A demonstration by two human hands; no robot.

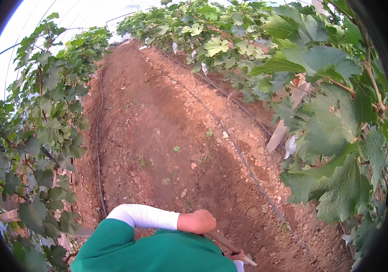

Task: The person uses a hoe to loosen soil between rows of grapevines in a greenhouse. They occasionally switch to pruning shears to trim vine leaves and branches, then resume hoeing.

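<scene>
My left hand (pixel 199 221) is closed in a fist at the front of my body, its arm in a white sleeve. From beneath it a wooden handle (pixel 223 240) slants down to the right. My right hand (pixel 238 255) wraps round the same handle lower down, close to its pale end (pixel 250 260). Most of the right arm is hidden by my green top. What kind of tool the handle belongs to cannot be made out, since no working head shows. Bare reddish soil (pixel 157 136) with small stones lies in front of my hands.
Leafy vines line the left (pixel 35 145) and right (pixel 330 113) sides, the right ones hanging close. A thin dark hose (pixel 99 149) runs along the left edge of the soil, and another (pixel 244 161) crosses on the right. A pale board (pixel 276 135) leans among the right vines.
</scene>
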